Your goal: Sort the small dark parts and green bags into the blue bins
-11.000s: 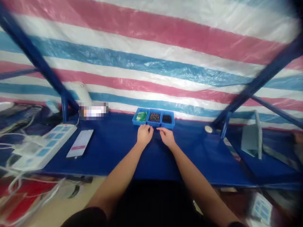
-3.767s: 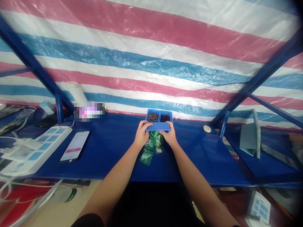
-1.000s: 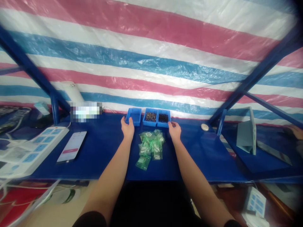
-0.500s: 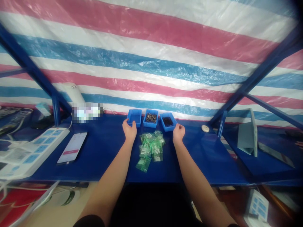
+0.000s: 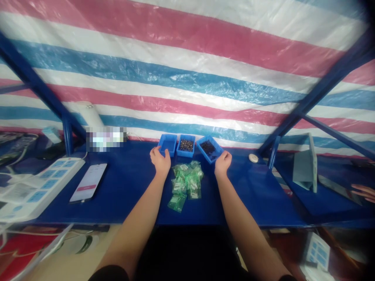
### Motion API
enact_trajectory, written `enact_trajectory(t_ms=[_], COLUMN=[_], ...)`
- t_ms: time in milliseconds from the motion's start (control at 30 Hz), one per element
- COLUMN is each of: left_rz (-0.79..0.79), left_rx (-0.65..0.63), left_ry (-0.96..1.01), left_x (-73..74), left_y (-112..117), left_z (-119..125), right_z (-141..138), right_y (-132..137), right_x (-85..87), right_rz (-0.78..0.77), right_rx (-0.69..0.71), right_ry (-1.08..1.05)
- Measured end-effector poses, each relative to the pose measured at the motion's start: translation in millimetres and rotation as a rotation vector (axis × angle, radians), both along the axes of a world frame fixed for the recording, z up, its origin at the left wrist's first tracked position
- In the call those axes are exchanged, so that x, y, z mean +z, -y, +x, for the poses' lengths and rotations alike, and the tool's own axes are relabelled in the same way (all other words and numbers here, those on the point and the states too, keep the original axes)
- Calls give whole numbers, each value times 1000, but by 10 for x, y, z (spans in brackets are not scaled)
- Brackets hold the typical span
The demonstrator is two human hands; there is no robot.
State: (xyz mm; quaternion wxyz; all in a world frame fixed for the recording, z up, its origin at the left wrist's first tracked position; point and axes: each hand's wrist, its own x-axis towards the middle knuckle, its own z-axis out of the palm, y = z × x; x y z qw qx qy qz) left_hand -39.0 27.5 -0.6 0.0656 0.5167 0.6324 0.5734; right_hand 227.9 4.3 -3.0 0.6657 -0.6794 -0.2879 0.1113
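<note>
Three small blue plastic bins stand side by side at the back of the table. My left hand (image 5: 160,159) grips the near left corner of the left bin (image 5: 168,141), whose bare floor shows. The middle bin (image 5: 186,153) holds many small brass-and-dark metal pieces, and neither hand touches it. My right hand (image 5: 223,162) is closed on the near right corner of the right bin (image 5: 210,150), which sits turned and tilted with small black pieces, perhaps screws, inside. Between my forearms lies a pile of small green-tinted plastic bags (image 5: 187,179) with contents too small to name.
A phone (image 5: 88,182) and a white power strip (image 5: 49,187) lie on the left. To the right are a round white object (image 5: 253,158) and a propped tablet-like stand (image 5: 305,164). Another person's hand (image 5: 365,192) shows at the right edge. Striped sheeting (image 5: 187,78) hangs behind.
The right bin has turned and tilted further in my right hand. My left hand and its bin have shifted slightly right. Another person's hand has appeared at the far right.
</note>
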Motion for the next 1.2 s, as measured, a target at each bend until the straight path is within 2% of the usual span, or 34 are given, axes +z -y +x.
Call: enact_trajectory(t_ms=[67, 133, 233, 400, 567, 767, 1200], left_rz=[38, 128, 228, 254, 232, 161, 167], left_rx=[65, 49, -65, -325, -423, -429, -464], left_ry=[-68, -117, -112, -74, -103, -121, -10], left_x=[62, 130, 204, 219, 231, 226, 138], left_y=[71, 149, 255, 364, 400, 365, 275], left_z=[44, 82, 135, 243, 294, 256, 228], right_z=[-51, -116, -213, -335, -451, -498, -509], right_y=[24, 50, 93, 187, 258, 273, 285], right_x=[43, 76, 128, 249, 299, 281, 290], right_rz=[50, 96, 159, 250, 235, 260, 350], right_rx=[54, 135, 237, 416, 589, 633, 684], right_ry=[-1, -19, -22, 15, 31, 37, 58])
